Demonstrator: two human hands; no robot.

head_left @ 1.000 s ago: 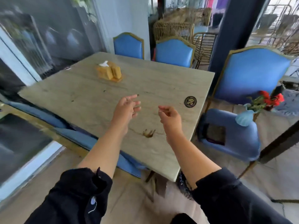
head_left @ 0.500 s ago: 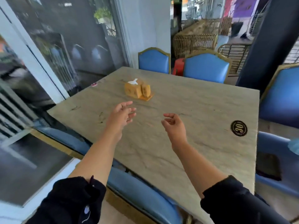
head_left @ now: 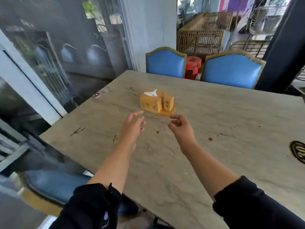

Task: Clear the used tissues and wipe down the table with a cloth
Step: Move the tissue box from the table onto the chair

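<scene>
Glass panels (head_left: 54,52) fill the left side, with a blue bench seat (head_left: 56,187) below them at the table's near-left edge. On the pale stone table (head_left: 222,146), close to its left rim, lies a small round red-and-dark cap or sticker (head_left: 96,94); the blur leaves it unclear which. Dark streaks and brown spots mark the tabletop around the middle. The left hand (head_left: 132,124) hovers above the table with its fingers loosely spread and reaching forward, holding nothing. Just beyond and between the two hands stands a wooden tissue holder (head_left: 156,103) on a small base, a white tissue (head_left: 151,93) poking out of its top. The right hand (head_left: 180,127) hangs just short of the holder's base, fingers curled inward but loose, gripping nothing. Two blue chairs (head_left: 165,63) with gold trim stand at the far edge, a red stool (head_left: 193,66) between them. A round dark badge (head_left: 298,152) sits on the table at the right border.
</scene>
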